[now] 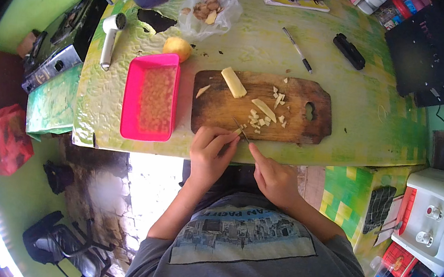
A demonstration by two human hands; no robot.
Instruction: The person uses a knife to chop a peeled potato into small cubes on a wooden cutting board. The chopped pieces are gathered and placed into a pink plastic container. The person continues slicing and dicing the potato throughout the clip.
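A wooden cutting board [217, 109] lies at the table's near edge. Over its front edge, my left hand [212, 149] pinches a thin potato strip [237, 132]. My right hand [276, 180] grips a small knife [242, 129], its forefinger along the back and its blade at the strip. Small potato dice [262, 122] lie scattered just beyond the blade. Farther back on the board are a thick potato piece [234, 83] and a long slice [264, 109]. To the left, a pink plastic container [130, 96] holds pale diced pieces in cloudy liquid.
Behind the container sits a peeled potato [177, 48]. A plastic bag [224, 21] of peels, a pen [297, 49], a black case [349, 51] and a white handheld fan [111, 37] lie around the table. A water dispenser [421, 212] stands at right, an office chair [73, 244] at lower left.
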